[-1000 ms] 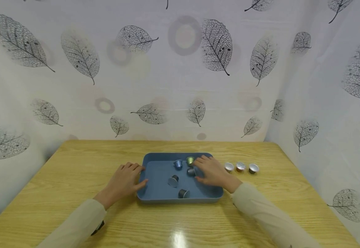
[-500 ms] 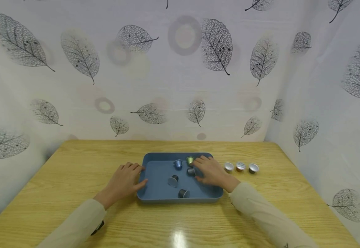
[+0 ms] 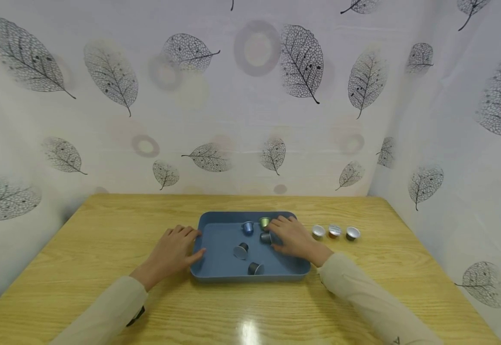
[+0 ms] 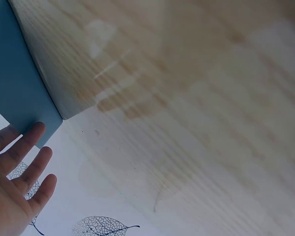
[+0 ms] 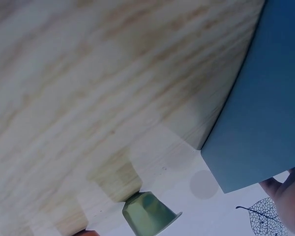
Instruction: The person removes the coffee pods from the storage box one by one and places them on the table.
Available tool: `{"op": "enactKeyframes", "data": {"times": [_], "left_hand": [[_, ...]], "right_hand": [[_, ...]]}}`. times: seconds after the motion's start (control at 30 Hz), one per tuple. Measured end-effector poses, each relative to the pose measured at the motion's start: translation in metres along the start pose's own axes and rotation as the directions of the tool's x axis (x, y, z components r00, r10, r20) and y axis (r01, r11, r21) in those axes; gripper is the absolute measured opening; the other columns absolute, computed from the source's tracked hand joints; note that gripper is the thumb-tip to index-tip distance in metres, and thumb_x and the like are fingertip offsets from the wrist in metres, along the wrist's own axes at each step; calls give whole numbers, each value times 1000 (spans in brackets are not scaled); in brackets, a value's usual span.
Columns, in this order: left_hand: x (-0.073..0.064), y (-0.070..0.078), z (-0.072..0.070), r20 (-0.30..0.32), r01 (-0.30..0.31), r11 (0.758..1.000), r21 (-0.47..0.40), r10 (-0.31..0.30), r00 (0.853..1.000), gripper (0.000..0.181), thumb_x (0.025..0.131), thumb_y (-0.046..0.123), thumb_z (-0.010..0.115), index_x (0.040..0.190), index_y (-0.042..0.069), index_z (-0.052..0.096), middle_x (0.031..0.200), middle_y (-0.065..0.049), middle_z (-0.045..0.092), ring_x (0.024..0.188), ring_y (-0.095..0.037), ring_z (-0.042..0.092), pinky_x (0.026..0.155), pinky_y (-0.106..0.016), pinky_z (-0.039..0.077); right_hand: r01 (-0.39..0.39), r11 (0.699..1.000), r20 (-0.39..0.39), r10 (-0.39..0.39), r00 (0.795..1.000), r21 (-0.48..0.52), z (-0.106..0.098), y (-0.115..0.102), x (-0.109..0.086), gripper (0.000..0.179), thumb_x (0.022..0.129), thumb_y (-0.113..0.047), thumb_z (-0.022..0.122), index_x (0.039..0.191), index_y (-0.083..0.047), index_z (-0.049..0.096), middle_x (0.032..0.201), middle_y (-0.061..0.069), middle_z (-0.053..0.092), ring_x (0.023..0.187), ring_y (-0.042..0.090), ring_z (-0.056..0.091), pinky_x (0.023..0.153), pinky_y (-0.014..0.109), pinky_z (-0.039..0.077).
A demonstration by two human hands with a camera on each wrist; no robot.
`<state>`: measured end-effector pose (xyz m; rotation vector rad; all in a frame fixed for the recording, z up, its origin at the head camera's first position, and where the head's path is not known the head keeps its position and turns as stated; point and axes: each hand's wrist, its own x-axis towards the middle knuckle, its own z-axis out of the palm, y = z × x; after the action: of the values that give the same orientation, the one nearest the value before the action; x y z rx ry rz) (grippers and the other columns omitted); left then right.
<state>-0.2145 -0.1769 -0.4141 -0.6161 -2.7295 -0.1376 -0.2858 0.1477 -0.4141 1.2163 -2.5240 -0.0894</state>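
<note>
A blue-grey tray [image 3: 222, 268] lies on the table with several coffee capsules in it. My left hand [image 3: 170, 254] is at its left rim, fingers extended and loosely spread; in the left wrist view the fingertips [image 4: 37, 129] meet the tray's outer wall. Over the tray's right side lies my right hand [image 3: 297, 239], back up, fingers reaching inward. Closest to its fingers are a green capsule [image 3: 265, 222] and a dark grey capsule [image 3: 266, 238]. A blue capsule [image 3: 248, 227] stands farther left. Two dark capsules, one mid-tray [image 3: 241, 250] and one near the front wall [image 3: 256, 269], lie tipped.
To the right of the tray, three foil-lidded capsules stand lid up in a row: a left one [image 3: 318, 232], an orange-brown one [image 3: 334, 231] and a black one [image 3: 352, 234]. A leaf-patterned curtain [image 3: 242, 120] hangs behind the wooden table [image 3: 190, 311].
</note>
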Motion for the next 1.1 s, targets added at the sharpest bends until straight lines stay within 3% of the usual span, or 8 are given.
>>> {"op": "enactKeyframes", "data": {"times": [0.33, 1.1], "left_hand": [[1, 0, 1, -1, -5, 1000, 9, 5, 1000, 44, 82, 43, 62, 109, 9, 62, 107, -6, 62, 97, -26, 56, 82, -46, 45], [1, 1, 1, -7, 1, 1000, 13, -1, 1000, 42, 82, 42, 62, 108, 9, 63, 107, -6, 63, 97, -26, 56, 82, -46, 45]], "right_hand": [[-12, 1000, 10, 12, 1000, 6, 1, 0, 1, 41, 76, -34, 70, 110, -15, 60, 105, 0, 63, 95, 18, 55, 76, 36, 45], [10, 999, -68, -7, 998, 45, -12, 2, -2, 37, 72, -30, 71, 105, -15, 63, 98, -1, 61, 91, 17, 56, 75, 36, 47]]}}
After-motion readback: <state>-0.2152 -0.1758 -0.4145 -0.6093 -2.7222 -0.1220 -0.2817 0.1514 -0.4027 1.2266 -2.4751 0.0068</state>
